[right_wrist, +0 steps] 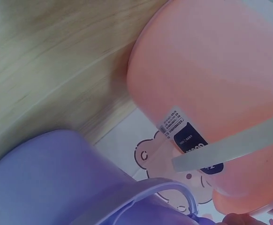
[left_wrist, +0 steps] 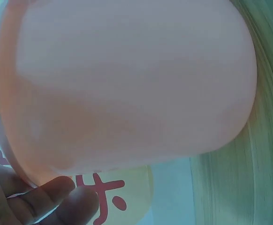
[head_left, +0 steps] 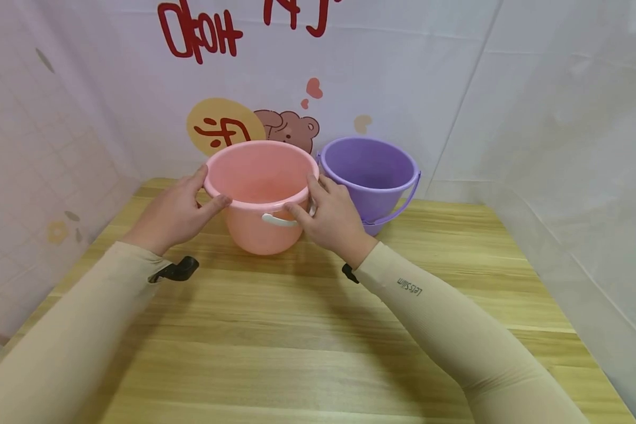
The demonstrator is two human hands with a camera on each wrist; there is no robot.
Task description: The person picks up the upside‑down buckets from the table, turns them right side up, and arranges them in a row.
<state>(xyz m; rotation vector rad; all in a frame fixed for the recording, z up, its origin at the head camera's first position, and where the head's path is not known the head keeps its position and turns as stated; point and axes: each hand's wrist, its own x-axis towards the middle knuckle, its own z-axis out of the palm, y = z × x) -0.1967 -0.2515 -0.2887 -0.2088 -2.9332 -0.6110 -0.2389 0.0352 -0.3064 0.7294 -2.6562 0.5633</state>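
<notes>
A pink bucket is upright at the back of the wooden table, its mouth facing up. My left hand grips its rim on the left side, thumb along the front of the rim. On the opposite side my right hand grips the rim, thumb at the front near the white handle. Whether the base touches the table is hard to tell. In the right wrist view a dark label shows on the pink bucket's side, partly behind the handle. The left wrist view shows curled fingers under the rim.
Just right of the pink bucket stands a purple bucket, its purple handle hanging down in front. The wooden table meets white printed cloth behind and at both sides.
</notes>
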